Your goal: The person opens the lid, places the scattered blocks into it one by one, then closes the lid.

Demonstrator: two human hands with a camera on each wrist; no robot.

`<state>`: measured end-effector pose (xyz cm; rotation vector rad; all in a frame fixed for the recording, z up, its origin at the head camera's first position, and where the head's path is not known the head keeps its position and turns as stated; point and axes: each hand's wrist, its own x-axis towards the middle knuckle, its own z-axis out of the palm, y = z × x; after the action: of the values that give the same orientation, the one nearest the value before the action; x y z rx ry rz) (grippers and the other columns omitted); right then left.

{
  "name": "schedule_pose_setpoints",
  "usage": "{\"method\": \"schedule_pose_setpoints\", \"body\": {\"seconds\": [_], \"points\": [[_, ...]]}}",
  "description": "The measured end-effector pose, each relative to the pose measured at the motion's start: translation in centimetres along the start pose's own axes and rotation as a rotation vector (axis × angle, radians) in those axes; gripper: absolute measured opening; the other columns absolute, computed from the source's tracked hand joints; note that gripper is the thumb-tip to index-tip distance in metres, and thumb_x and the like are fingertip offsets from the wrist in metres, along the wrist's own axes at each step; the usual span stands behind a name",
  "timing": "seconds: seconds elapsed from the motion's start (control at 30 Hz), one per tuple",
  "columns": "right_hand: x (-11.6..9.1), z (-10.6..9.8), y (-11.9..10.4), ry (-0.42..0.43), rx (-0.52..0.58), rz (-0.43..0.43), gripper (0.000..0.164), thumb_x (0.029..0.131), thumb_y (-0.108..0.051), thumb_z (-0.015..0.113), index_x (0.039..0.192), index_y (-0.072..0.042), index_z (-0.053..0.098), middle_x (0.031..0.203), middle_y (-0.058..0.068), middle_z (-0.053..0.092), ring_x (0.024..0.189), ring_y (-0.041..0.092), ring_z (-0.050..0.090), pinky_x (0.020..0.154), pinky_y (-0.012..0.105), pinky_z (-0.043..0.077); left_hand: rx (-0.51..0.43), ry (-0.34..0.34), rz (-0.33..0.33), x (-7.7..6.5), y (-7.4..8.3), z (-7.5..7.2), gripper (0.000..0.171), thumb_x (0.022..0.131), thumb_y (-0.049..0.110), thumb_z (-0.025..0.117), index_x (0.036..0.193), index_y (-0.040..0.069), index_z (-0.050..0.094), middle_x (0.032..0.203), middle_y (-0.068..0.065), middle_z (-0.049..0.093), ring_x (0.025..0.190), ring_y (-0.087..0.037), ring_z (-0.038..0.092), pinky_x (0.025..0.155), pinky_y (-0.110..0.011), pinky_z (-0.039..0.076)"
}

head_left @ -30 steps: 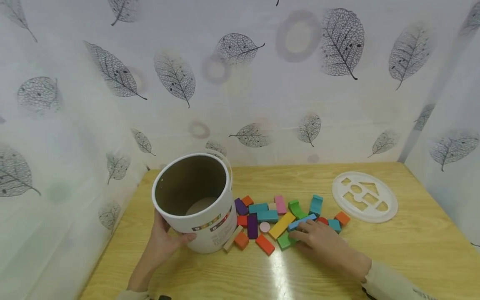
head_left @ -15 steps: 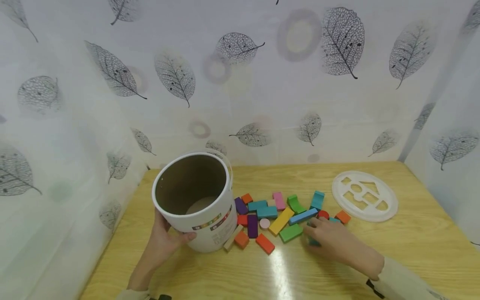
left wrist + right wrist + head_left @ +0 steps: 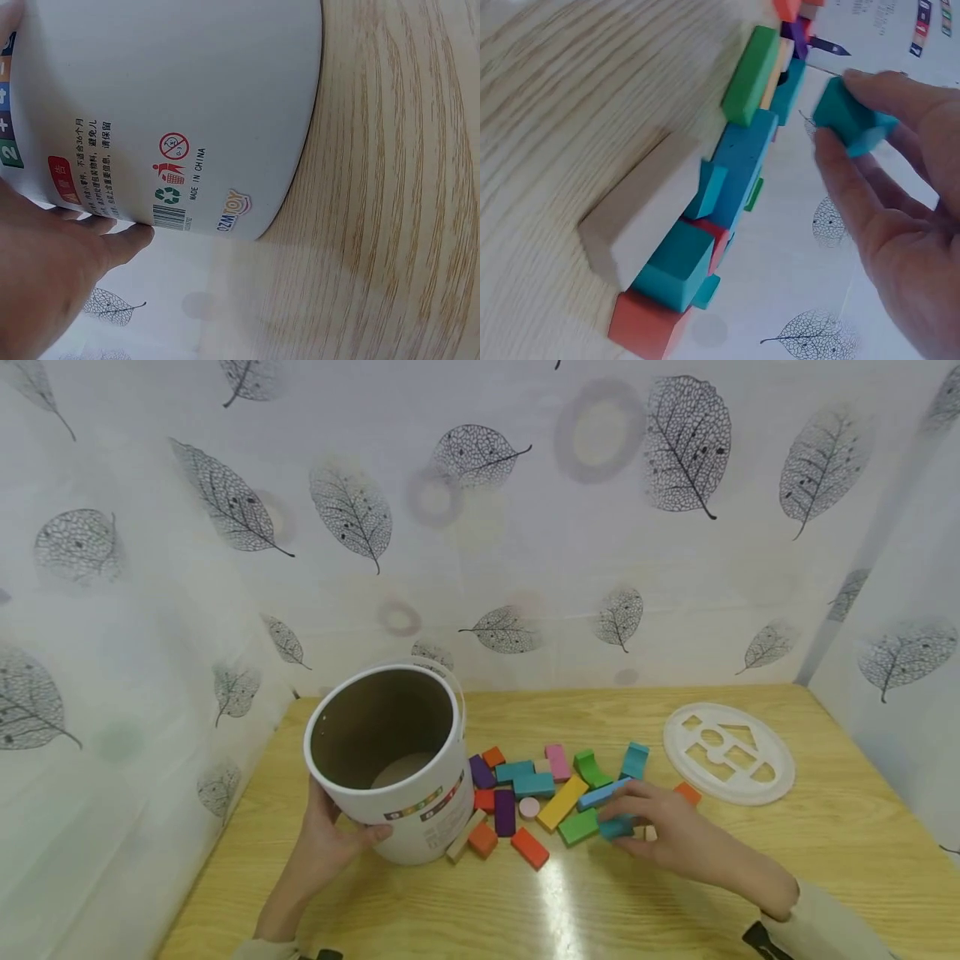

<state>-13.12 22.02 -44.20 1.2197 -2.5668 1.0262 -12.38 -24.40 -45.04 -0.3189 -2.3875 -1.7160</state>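
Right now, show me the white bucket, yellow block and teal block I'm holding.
White bucket [image 3: 408,837], head view: outer wall.
Yellow block [image 3: 563,804], head view: top face.
Teal block [image 3: 842,112], right wrist view: face toward camera.

2 beige sleeves [image 3: 834,923], black straps [image 3: 762,937]

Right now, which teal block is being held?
The angular, wooden-looking teal block pinched in the right hand; other visible teal blocks lie on the wood-grain table.

The hands [image 3: 332,845] [image 3: 671,828] hold a teal block [image 3: 615,827] (the right) and a white bucket [image 3: 416,837].
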Motion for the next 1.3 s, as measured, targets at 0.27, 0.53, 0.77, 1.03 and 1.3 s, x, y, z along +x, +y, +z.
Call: {"method": "schedule_pose_setpoints", "body": {"seconds": [0.27,0.53,0.77,1.03,1.3], "points": [[1.7,-0.7,-1.1,0.329,0.224,0.015,0.048,0.073,0.017,0.082,0.114,-0.005,0.072,0.113,0.006,0.068,0.097,0.002,0.070,0.071,0.024,0.064,0.004,0.016,-0.014,-0.2,0.1,0.1,0.129,0.067,-0.007,0.088,0.164,0.023,0.009,0.161,-0.015,0.032,0.142,-0.037,0.040,0.107,-0.011,0.039],[3.8,-1.6,-2.2,0.419,0.423,0.037,0.047,0.075,0.026,0.073,0.116,0.005,0.070,0.117,0.011,0.065,0.104,0.009,0.069,0.081,0.030,0.065,-0.003,0.010,-0.032,-0.1,0.0,0.2,0.128,0.068,-0.007,0.087,0.165,0.023,0.008,0.162,-0.015,0.031,0.143,-0.038,0.039,0.108,-0.011,0.039],[6.5,-1.6,-2.6,0.450,0.489,-0.065,0.044,0.077,0.025,0.073,0.117,0.007,0.070,0.117,0.011,0.066,0.103,0.010,0.069,0.081,0.031,0.065,0.015,0.022,-0.067,-0.2,0.2,0.1,0.129,0.068,-0.004,0.088,0.164,0.025,0.008,0.162,-0.012,0.032,0.143,-0.040,0.038,0.108,-0.011,0.037],[11.2,-1.0,-3.8,0.433,0.491,-0.144,0.039,0.077,0.019,0.077,0.114,0.007,0.071,0.114,0.016,0.068,0.101,0.010,0.071,0.083,0.030,0.064,0.010,0.017,-0.060,-0.2,0.1,0.1,0.129,0.068,-0.005,0.088,0.164,0.026,0.008,0.163,-0.013,0.031,0.144,-0.040,0.037,0.108,-0.012,0.037],[16.3,0.6,-4.1,0.418,0.356,-0.358,0.038,0.076,0.009,0.083,0.112,0.005,0.072,0.113,0.019,0.069,0.099,0.016,0.072,0.084,0.029,0.064,0.011,0.020,-0.070,-0.2,0.2,0.1,0.130,0.068,-0.004,0.088,0.164,0.029,0.007,0.164,-0.009,0.030,0.147,-0.038,0.036,0.109,-0.013,0.036]]}}
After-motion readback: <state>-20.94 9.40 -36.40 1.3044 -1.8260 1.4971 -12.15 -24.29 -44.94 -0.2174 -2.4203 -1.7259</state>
